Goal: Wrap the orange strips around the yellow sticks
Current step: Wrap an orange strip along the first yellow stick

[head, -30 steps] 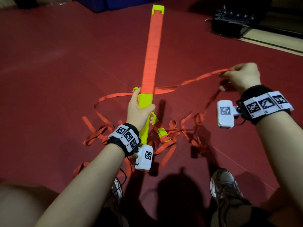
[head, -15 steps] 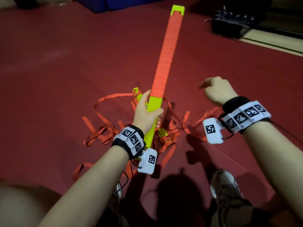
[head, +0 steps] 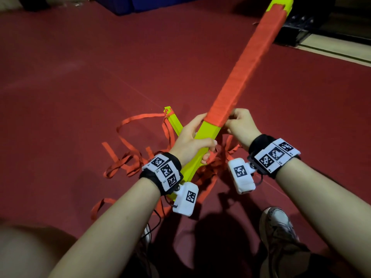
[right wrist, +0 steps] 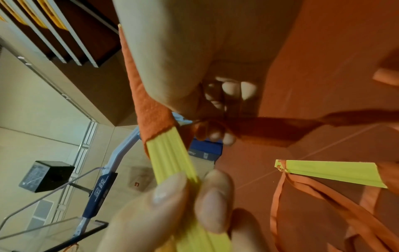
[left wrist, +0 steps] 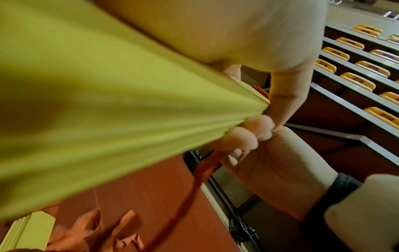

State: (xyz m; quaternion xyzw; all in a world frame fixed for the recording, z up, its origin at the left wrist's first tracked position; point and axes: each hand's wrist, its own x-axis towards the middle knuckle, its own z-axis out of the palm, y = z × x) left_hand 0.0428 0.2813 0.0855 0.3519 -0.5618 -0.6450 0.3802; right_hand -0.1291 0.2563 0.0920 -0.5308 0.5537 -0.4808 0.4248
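Left hand (head: 191, 145): grip closed around the bare yellow part of the stick (head: 206, 135), thumb across its top face, fingers curled beneath. The stick is held off the floor (head: 80, 81), slanting up and away from the grip; beyond it, an orange wrap (head: 247, 65) covers the stick almost to the far tip. Right hand (head: 242, 127): just past the left grip, at the wrap's lower edge, fingers curled and apparently pinching the strip (right wrist: 270, 126) there, though the wrist view is shadowed. Below both grips, a second stick (head: 174, 123) lies on the floor among loose strips (head: 120, 163).
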